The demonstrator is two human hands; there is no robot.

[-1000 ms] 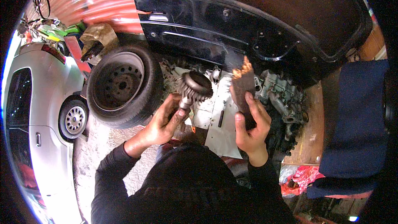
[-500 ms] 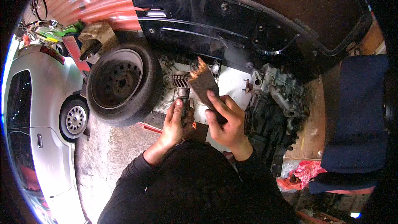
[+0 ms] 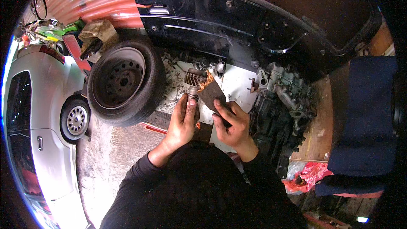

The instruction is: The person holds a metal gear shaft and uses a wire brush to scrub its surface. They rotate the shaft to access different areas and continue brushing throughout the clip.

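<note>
My left hand (image 3: 182, 121) is wrapped round the lower part of a metal gear shaft (image 3: 193, 90), thumb along it, so that part is hidden. The shaft stands upright in my grip, with its toothed gear at the top. In my right hand (image 3: 235, 125) is a dark, flat piece of broken wood (image 3: 212, 95), pinched between thumb and fingers. Its splintered, lighter end lies against or just in front of the gear's right side; whether they touch I cannot tell.
A wheel with a tyre (image 3: 154, 85) lies tilted at the left, near a silver car (image 3: 51, 114). Greasy engine parts (image 3: 284, 89) stand at the right beside a white surface (image 3: 237, 87). A black vehicle door panel (image 3: 203, 10) spans the back, and a dark blue seat (image 3: 362, 114) is far right.
The gear shaft has shifted slightly right in my left hand. The wood's splintered end has come down a little and right, while my right hand has hardly moved.
</note>
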